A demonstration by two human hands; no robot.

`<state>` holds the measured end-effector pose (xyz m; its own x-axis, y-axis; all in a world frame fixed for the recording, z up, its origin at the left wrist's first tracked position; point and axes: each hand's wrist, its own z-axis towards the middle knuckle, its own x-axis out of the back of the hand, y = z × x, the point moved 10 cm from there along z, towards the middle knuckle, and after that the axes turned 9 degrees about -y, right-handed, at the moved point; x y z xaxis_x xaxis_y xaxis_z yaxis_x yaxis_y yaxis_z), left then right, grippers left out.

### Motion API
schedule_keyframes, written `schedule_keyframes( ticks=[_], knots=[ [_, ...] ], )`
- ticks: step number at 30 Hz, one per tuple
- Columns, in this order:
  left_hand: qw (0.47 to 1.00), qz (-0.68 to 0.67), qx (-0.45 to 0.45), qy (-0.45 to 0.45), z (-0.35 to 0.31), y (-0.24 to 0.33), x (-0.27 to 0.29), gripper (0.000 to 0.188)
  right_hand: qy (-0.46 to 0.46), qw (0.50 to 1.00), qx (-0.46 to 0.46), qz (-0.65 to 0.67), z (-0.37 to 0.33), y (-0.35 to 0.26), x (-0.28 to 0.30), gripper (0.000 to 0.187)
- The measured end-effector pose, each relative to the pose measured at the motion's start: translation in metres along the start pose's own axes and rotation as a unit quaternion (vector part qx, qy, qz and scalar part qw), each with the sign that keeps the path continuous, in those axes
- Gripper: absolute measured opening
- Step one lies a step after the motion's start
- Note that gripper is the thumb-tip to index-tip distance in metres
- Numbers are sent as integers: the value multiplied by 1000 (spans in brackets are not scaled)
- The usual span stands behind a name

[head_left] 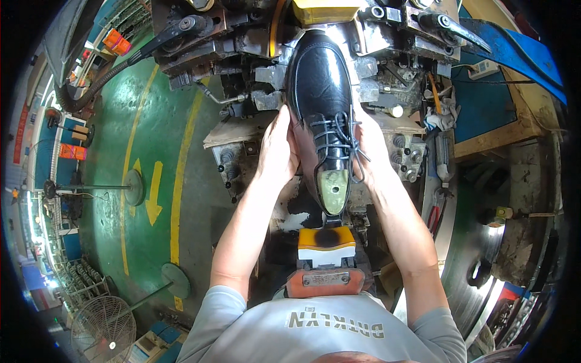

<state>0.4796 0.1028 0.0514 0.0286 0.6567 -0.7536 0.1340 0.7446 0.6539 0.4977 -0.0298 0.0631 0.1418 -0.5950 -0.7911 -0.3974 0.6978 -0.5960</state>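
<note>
A shiny black lace-up leather shoe [321,91] sits on a pale green last, toe pointing away from me into a grimy metal machine [254,48]. My left hand [277,148] presses flat against the shoe's left side near the laces. My right hand [370,151] grips its right side, fingers wrapped around the upper. The last's heel end [333,187] shows bare between my wrists. Below it stands an orange and white padded support [327,242] on a reddish block.
The machine's clamps and levers crowd around the toe, with a yellow part [327,9] above it. A green floor with yellow lines and an arrow [153,193] lies left. A fan [103,330] stands at lower left. Blue bench [484,103] and tools sit right.
</note>
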Motion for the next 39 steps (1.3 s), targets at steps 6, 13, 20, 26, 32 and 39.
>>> schedule_keyframes(
  ticks=[6,13,20,26,32,39],
  knots=[
    [995,-82,24,53,1,-12,1,36,-83,991,-31,103,2,4,-15,32],
    [989,-39,-36,140,-12,-2,-2,33,-87,988,-13,124,0,4,-23,28],
    [985,19,-81,152,-15,7,0,27,60,995,76,9,-2,-1,9,21],
    [983,35,-69,165,-19,14,-7,27,46,995,82,24,-3,-5,9,20],
    [981,60,-53,177,-21,22,-17,28,30,995,35,84,-4,1,1,23],
    [977,64,-48,196,-25,23,-14,29,31,995,46,80,-4,5,8,24]
  ],
)
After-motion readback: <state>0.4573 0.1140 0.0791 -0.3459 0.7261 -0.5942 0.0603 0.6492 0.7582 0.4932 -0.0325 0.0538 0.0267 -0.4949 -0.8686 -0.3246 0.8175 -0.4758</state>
